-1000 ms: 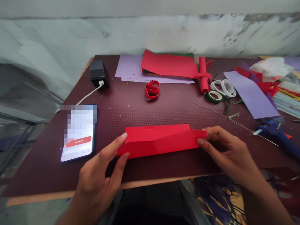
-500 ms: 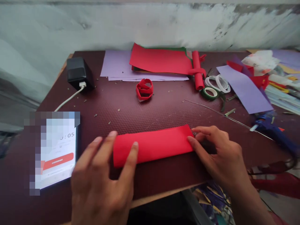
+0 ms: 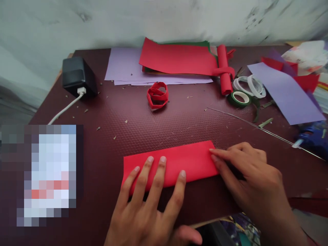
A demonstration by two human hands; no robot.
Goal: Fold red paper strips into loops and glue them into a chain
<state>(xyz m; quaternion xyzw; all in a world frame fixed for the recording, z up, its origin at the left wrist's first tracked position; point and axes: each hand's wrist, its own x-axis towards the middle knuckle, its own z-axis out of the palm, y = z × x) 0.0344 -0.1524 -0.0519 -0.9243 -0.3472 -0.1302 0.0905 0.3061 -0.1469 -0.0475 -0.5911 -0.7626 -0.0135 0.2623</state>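
Note:
A folded strip of red paper lies near the front edge of the table, slightly slanted. Across its left half my left hand rests with the fingers spread, pressing the paper flat. At the paper's right end, my right hand pinches the edge between thumb and index finger, its other fingers curled. Farther back on the tabletop sits a small coil of folded red paper strip, touched by neither hand.
Red sheets lie over lilac sheets by the wall. To the right are a red paper roll, green tape, thin wires and a blue glue gun. A black power block and a blurred-out phone stand left.
My left hand has moved right, from the paper's left end onto its face, fingers now laid flat. My right hand keeps its pinch at the right end. The view has shifted slightly.

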